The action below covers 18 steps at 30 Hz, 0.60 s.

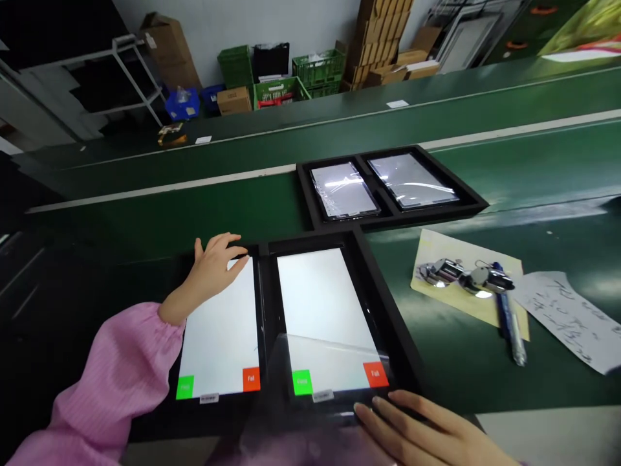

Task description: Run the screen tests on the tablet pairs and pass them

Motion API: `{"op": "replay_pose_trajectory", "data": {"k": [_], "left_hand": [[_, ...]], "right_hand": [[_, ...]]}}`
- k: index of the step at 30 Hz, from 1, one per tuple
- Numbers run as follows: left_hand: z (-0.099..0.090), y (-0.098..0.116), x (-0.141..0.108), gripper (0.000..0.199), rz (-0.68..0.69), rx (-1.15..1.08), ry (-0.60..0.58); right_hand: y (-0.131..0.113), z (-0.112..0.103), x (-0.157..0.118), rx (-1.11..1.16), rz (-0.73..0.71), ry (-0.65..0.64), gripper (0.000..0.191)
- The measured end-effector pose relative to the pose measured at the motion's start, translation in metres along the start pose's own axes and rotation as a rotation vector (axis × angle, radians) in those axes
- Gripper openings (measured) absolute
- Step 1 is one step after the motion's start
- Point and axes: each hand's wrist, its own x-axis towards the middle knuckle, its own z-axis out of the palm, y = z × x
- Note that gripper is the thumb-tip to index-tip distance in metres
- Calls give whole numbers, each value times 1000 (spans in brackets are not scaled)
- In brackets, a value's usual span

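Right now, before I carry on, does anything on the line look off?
The right tablet in the near black tray has a faint diagonal line across its lower screen. It could be lifting protective film or just glare; I cannot tell which.

Electronics factory line, green conveyor belt [509,168], trays [361,181] of tablets [323,304], stacked cardboard cartons [378,39]

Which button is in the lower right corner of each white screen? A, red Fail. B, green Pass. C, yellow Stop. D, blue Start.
A. The left screen shows a red Fail button there, with a green Pass button at lower left; the right screen matches.
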Motion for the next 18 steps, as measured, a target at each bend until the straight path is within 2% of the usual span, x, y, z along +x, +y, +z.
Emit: {"op": "replay_pose_trajectory", "data": {"k": [3, 6, 9, 12, 15, 18], "left_hand": [[0, 4, 7, 21, -23, -57, 45], [-3, 1, 12, 12, -17, -136, 111], [-13, 0, 0, 11, 17, -154, 138], [-34, 7, -37, 22, 43, -110, 109], [-55, 22, -95, 30, 108, -93, 101], [-67, 39, -158, 27, 210, -122, 59]], "right_hand": [[-7, -2, -9, 46, 60, 9, 46], [-9, -10, -5, 60, 61, -32, 38], [-6, -17, -1, 69, 76, -31, 35], [-3, -21, -1, 81, 70, -43, 33], [0, -25, -1, 74, 41, -59, 32], [6, -28, 1, 51, 23, -73, 33]]}}
